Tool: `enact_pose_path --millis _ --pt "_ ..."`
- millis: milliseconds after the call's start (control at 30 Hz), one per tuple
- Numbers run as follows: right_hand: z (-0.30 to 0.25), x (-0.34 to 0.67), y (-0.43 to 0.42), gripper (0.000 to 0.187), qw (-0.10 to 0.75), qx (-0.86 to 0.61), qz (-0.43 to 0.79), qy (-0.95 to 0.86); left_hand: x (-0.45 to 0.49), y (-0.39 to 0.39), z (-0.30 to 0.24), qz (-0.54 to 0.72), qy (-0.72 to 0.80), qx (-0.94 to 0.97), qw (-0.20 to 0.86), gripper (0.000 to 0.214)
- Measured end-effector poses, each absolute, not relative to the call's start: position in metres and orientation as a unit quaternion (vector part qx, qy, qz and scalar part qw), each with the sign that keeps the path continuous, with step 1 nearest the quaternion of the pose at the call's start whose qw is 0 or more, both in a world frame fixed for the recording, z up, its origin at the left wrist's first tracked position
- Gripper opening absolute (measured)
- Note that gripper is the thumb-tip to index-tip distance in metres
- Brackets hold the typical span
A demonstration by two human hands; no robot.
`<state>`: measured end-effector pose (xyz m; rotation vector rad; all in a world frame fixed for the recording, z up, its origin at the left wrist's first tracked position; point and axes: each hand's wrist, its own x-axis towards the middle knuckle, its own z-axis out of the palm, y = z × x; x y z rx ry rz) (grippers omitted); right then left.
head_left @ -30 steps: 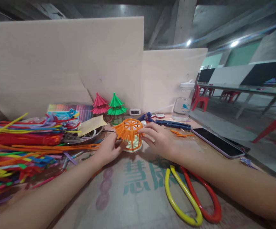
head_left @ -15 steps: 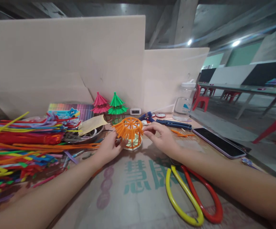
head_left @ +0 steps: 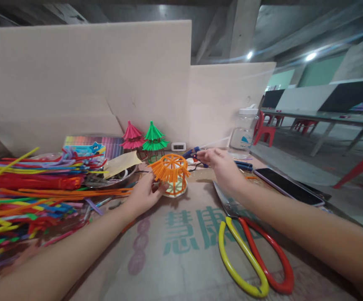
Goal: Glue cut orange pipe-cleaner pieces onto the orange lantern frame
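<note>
An orange straw pavilion model [head_left: 170, 172] stands on a pale round base at the middle of the table. My left hand [head_left: 144, 193] grips its left side, fingers curled against the orange roof. My right hand [head_left: 221, 164] is stretched out beyond the model, fingers apart, over the blue glue gun [head_left: 193, 153] and holding nothing. Big scissors [head_left: 250, 259] with one yellow and one red handle lie under my right forearm.
A heap of coloured straws [head_left: 27, 188] fills the left. A pink pavilion model [head_left: 131, 137] and a green pavilion model [head_left: 153, 139] stand at the back, with a small white clock [head_left: 177, 146] and a clear bottle [head_left: 241, 133]. A phone [head_left: 286, 182] lies right.
My right hand has let go of the orange model's right side and moved back and to the right, toward the blue glue gun. My left hand has stayed on the model.
</note>
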<state>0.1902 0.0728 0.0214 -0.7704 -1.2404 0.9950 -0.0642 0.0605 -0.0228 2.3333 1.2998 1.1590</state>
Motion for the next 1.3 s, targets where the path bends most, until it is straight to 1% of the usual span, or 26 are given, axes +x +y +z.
enact_pose_path --millis 67,100,167,233,300,400,467,533,667,733,833,933,1033,1167,1300 --pt "0.037 0.203 0.083 0.027 0.646 -0.32 0.518 -0.46 -0.065 0.062 -0.023 0.379 0.44 0.804 0.129 0.047" --pt "0.044 0.211 0.087 0.029 0.645 -0.32 0.54 -0.436 -0.066 0.062 -0.023 0.376 0.44 0.804 0.136 0.047" --pt "0.056 0.227 0.094 0.029 0.645 -0.316 0.543 -0.436 -0.066 0.063 -0.024 0.381 0.443 0.798 0.146 0.046" --pt "0.061 0.238 0.098 0.022 0.617 -0.337 0.513 -0.493 -0.066 0.064 -0.025 0.386 0.443 0.795 0.15 0.046" --pt "0.061 0.242 0.098 0.02 0.545 -0.389 0.467 -0.577 -0.067 0.064 -0.026 0.388 0.443 0.794 0.15 0.047" --pt "0.056 0.234 0.087 0.022 0.411 -0.437 0.402 -0.691 -0.068 0.064 -0.027 0.385 0.448 0.793 0.147 0.048" --pt "0.055 0.222 0.077 0.024 0.358 -0.435 0.366 -0.741 -0.068 0.064 -0.026 0.382 0.452 0.794 0.141 0.049" --pt "0.055 0.212 0.067 0.023 0.332 -0.427 0.342 -0.768 -0.067 0.063 -0.025 0.378 0.453 0.796 0.137 0.049" --pt "0.051 0.2 0.059 0.015 0.336 -0.406 0.355 -0.772 -0.066 0.062 -0.023 0.38 0.449 0.798 0.133 0.048" --pt "0.046 0.198 0.06 0.014 0.34 -0.397 0.376 -0.765 -0.065 0.062 -0.022 0.382 0.452 0.797 0.123 0.049" --pt "0.04 0.196 0.063 0.018 0.332 -0.397 0.399 -0.757 -0.066 0.062 -0.022 0.372 0.463 0.798 0.099 0.049" --pt "0.037 0.196 0.065 0.023 0.336 -0.404 0.395 -0.754 -0.066 0.062 -0.022 0.359 0.469 0.803 0.084 0.048" --pt "0.037 0.196 0.065 0.024 0.33 -0.392 0.397 -0.762 -0.066 0.061 -0.022 0.357 0.469 0.804 0.084 0.048" --pt "0.031 0.192 0.063 0.017 0.306 -0.374 0.485 -0.729 -0.065 0.06 -0.021 0.371 0.471 0.796 0.082 0.05" --pt "0.015 0.179 0.056 0.029 0.374 -0.358 0.611 -0.6 -0.064 0.059 -0.018 0.395 0.476 0.783 0.071 0.048"
